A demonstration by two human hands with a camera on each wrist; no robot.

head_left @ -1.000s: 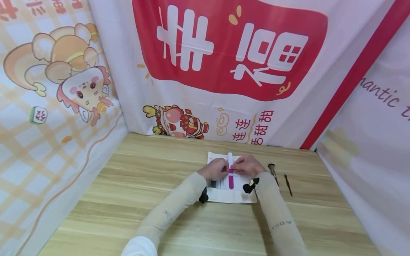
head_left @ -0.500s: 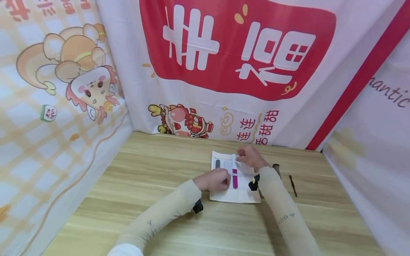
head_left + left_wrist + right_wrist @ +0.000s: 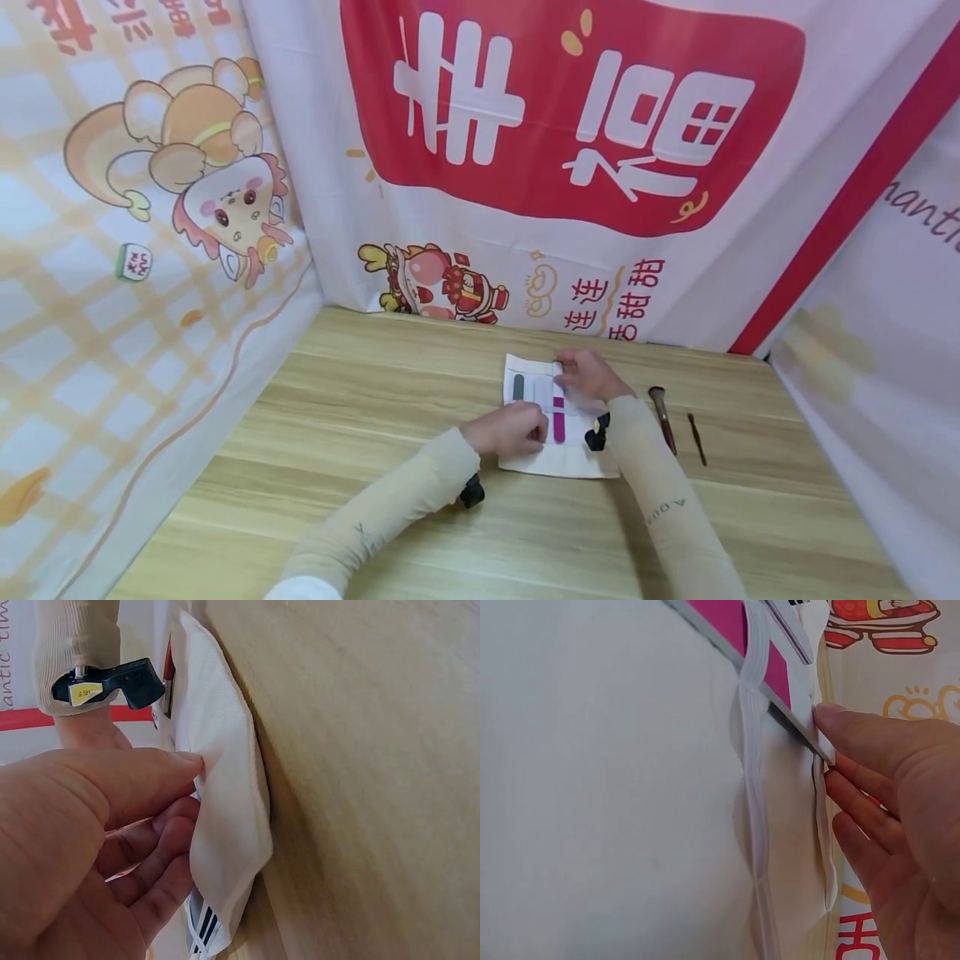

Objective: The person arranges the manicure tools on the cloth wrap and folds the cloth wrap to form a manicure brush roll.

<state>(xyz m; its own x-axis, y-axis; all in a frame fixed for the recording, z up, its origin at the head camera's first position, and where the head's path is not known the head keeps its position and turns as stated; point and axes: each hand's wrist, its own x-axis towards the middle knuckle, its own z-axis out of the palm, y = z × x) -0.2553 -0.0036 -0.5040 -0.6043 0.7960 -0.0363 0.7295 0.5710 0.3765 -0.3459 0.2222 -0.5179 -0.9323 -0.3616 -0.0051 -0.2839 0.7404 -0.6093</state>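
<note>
A white cloth case [image 3: 577, 462] lies spread on the wooden table, with a white elastic band [image 3: 754, 787] across it. Under the band sits a flat magenta-and-white nail file [image 3: 558, 427]; a grey strip with a rounded end [image 3: 519, 386] lies to its left. My right hand [image 3: 592, 377] pinches the file's white far end at the case's back edge, thumb above and fingers below, in the right wrist view. My left hand [image 3: 516, 427] is at the front left part of the case, thumb and curled fingertips holding the cloth flap [image 3: 229, 772].
To the right of the case lie a thick brush [image 3: 660, 408] and a thinner brush [image 3: 697, 437]. Printed cloth hangs [image 3: 450, 208] behind the table [image 3: 390, 375] and along both sides.
My left hand has left the file's middle and come forward to the case's front left. My right hand has moved back to the file's far end. The head view has shifted slightly.
</note>
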